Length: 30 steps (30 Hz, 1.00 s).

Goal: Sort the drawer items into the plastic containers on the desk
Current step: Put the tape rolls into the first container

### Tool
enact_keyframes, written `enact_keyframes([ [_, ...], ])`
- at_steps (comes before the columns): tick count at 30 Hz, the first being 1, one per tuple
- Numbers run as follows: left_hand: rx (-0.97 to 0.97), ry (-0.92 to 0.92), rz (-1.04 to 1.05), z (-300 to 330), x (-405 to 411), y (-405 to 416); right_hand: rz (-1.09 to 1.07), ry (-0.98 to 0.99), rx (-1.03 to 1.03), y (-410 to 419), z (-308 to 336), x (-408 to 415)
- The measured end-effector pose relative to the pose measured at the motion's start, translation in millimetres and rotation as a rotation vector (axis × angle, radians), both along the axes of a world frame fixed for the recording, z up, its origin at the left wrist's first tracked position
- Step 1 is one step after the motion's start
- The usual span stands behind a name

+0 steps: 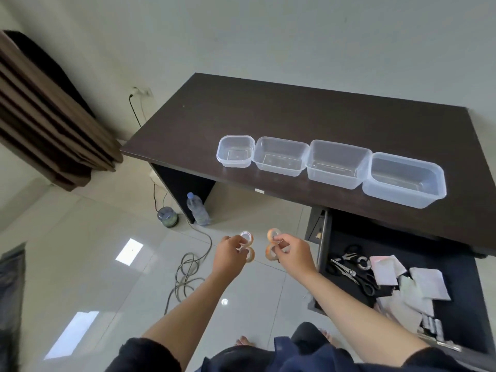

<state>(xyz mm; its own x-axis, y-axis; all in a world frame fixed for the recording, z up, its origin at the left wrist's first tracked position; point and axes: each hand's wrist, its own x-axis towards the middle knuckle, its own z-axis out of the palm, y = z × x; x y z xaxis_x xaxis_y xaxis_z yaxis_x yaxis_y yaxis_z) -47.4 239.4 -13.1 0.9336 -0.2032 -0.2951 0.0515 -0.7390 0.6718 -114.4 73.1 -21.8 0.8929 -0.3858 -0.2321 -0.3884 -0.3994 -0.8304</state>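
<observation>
The dark brown wooden desk (268, 111) is sitting up ahead of both hands, with its right edge getting cut off by the frame. Below it and just to the right of the right hand, the open black drawer (456, 304) is sticking out, and its near end is running out of view. White paper slips (426, 283) are piling up in there alongside black-handled scissors (354, 272), though how many pairs is hard to make out in the tangle.

Four clear plastic containers (332, 163) are lining up in a row on the desk, ahead and to the right of the hands, edges touching, nothing showing inside them.

The left hand (230, 255) is pinching two small rolls of clear tape with orange cores (248, 247), one stacked above the other, fingers curling over and hiding part of each. The right hand (291, 253) is gripping two more small orange-cored tape rolls (272, 244) the same way. Both hands are hanging over the tiled floor, close together but not touching.

Left of the hands, a grey cable (188, 267) is coiling on the tiles.
</observation>
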Motion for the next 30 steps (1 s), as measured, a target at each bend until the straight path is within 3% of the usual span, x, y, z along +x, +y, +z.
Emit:
enact_keyframes([
  [7, -0.023, -0.062, 0.027, 22, 70, 29, 0.010, -0.069, 0.013, 31, 28, 68],
  [17, -0.054, -0.252, -0.018, 67, 222, -6, 0.062, -0.272, -0.241, -9, 79, 237],
  [23, 0.137, -0.273, -0.175, 70, 295, -31, 0.187, -0.112, -0.355, -30, 81, 311],
  [30, 0.248, -0.196, -0.251, 50, 326, -51, 0.328, 0.056, -0.429, -38, 78, 342],
])
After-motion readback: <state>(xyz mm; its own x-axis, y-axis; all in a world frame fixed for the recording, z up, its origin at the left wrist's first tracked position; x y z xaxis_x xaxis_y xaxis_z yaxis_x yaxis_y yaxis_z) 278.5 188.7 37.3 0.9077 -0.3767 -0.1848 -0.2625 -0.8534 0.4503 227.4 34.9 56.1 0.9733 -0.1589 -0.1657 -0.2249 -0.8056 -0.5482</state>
